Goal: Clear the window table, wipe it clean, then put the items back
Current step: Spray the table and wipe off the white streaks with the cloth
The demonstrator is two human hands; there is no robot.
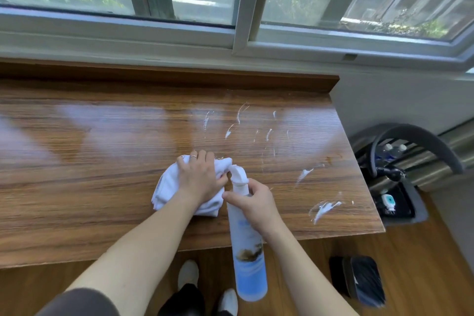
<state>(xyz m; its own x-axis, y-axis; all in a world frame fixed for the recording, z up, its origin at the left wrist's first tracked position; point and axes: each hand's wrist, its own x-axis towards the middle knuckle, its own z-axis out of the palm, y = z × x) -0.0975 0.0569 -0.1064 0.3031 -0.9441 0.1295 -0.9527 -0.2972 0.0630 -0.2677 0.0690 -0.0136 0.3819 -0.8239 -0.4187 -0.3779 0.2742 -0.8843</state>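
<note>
You are standing in a home, at a wooden table [102,161] set against a sliding window [241,2] just beyond your hands, with trees and neighbouring apartment blocks outside. Wood flooring [423,251] runs under your feet, and to the right of your right hand [256,202] a basket [400,174] holds household odds and ends.

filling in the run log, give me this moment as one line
stage: wiping | left hand: presses white cloth on table | right hand: grips spray bottle | foam streaks unwiped at right
</note>
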